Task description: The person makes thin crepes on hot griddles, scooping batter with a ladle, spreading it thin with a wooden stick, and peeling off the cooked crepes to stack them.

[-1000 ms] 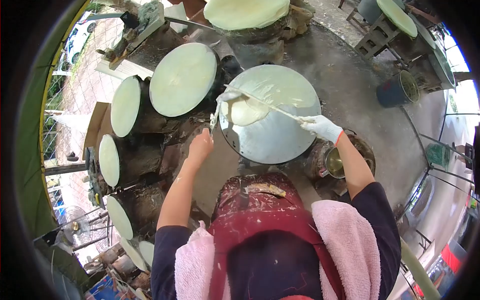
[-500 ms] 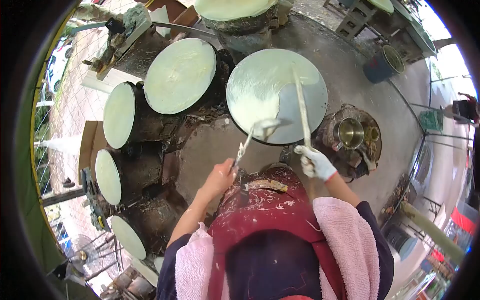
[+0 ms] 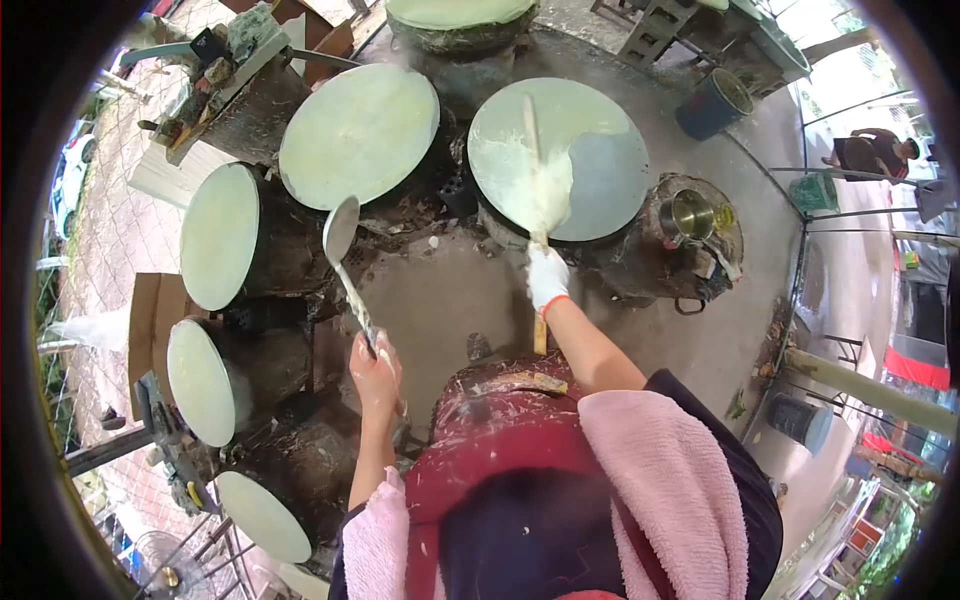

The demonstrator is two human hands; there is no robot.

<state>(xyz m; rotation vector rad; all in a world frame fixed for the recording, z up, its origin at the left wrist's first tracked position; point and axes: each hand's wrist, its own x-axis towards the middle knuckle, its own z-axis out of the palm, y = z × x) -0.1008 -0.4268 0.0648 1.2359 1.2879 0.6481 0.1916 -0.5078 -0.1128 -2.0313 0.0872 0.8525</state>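
Note:
My bare left hand (image 3: 376, 376) is wrapped round the handle of a metal ladle (image 3: 341, 232), whose bowl hangs below the edge of a large batter-covered round griddle (image 3: 360, 140). Closed on a long flat stick (image 3: 531, 130) is my gloved right hand (image 3: 547, 278), at the near edge of another round griddle (image 3: 612, 180). The stick lies across pale batter (image 3: 500, 150) that covers the left and far part of that griddle; bare metal shows on its right. Batter is smeared on the ladle's handle and my left fingers.
More batter-covered griddles (image 3: 218, 238) stand on dark stoves along the left and at the top. A metal pot (image 3: 686, 216) sits on a round stand at right. A blue bucket (image 3: 714, 104) is behind it. A person (image 3: 872, 153) is at far right.
My left hand and the ladle have moved left, away from the griddle. My right hand has swung the stick left across it, and batter now lies by the stick. The view has shifted.

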